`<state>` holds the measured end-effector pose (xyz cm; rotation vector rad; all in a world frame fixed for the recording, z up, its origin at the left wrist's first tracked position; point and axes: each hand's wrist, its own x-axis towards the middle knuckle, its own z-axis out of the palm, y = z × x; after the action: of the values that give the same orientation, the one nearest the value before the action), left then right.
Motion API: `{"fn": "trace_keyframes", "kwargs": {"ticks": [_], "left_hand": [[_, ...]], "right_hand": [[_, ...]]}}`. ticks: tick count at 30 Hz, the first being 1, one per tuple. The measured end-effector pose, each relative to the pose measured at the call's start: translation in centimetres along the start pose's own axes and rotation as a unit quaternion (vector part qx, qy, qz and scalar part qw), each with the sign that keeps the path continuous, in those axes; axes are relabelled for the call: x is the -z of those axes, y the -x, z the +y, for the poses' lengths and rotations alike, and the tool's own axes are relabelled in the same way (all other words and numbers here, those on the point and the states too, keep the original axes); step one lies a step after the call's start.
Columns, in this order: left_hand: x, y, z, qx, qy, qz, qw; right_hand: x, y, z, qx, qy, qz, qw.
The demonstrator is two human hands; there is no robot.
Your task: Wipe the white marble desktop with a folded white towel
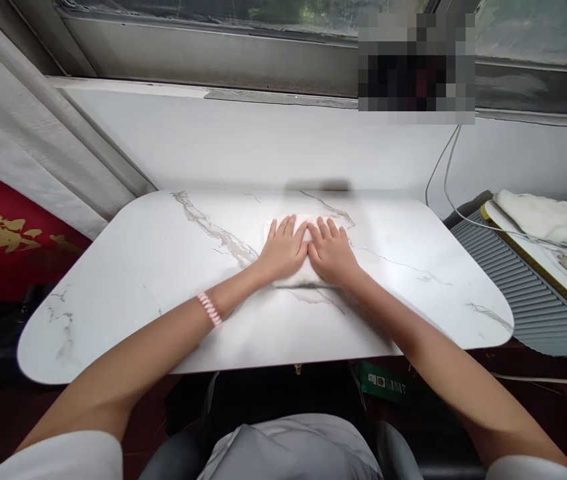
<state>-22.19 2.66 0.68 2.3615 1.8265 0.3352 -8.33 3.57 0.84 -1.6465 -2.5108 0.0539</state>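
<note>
A folded white cloth (308,275) lies on the white marble-patterned table (128,287), a little right of its middle. My left hand (284,248) rests flat on the cloth's left part, fingers stretched out and pointing away from me. On the right part my right hand (332,250) lies the same way, palm down. The two thumbs and forefingers meet near the cloth's centre. Most of the cloth is hidden under both hands; its front edge shows below them. A pink and white beaded bracelet (209,309) circles my left wrist.
Behind the table is a white wall (243,143) below a window. At the right stands a ribbed grey unit (523,287) with another white cloth (548,217) on top. White cables (446,170) hang there. A red item with gold print (13,233) is at the left.
</note>
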Motion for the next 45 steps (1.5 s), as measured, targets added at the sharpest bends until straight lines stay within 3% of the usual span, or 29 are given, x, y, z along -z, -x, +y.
{"fn": "trace_keyframes", "kwargs": {"ticks": [8,11,14,17,20,25,30,38,45], "left_hand": [[0.2,13.0,1.6,-0.029,-0.03,0.046,0.998],[0.3,15.7,1.3,-0.03,-0.029,0.052,0.998],[0.6,16.3,0.4,-0.013,-0.031,0.054,0.998],[1.1,15.3,-1.1,0.006,-0.039,0.039,0.998],[2.0,13.0,-3.3,0.025,-0.044,0.007,0.999],[3.2,7.4,-7.4,0.095,-0.049,0.005,0.994],[3.2,1.7,-11.2,0.088,-0.024,0.024,0.995],[2.9,-3.5,-15.3,0.078,-0.001,0.052,0.996],[3.3,-4.7,-16.9,0.087,0.004,0.06,0.994]], "right_hand": [[-0.1,10.5,-5.3,0.072,-0.009,0.017,0.997],[-0.3,12.2,-6.8,0.091,-0.01,0.027,0.995],[-0.2,12.0,-8.0,0.091,-0.01,0.02,0.996],[-0.1,10.0,-9.0,0.085,-0.007,0.008,0.996],[-0.5,6.4,-9.5,0.084,-0.019,0.005,0.996],[-1.3,-1.7,-9.5,0.101,-0.093,0.006,0.99],[-2.0,-7.9,-9.4,0.073,-0.098,0.023,0.992],[-2.9,-13.3,-9.5,0.063,-0.078,0.048,0.994],[-3.6,-15.7,-10.4,0.064,-0.055,0.083,0.993]]}}
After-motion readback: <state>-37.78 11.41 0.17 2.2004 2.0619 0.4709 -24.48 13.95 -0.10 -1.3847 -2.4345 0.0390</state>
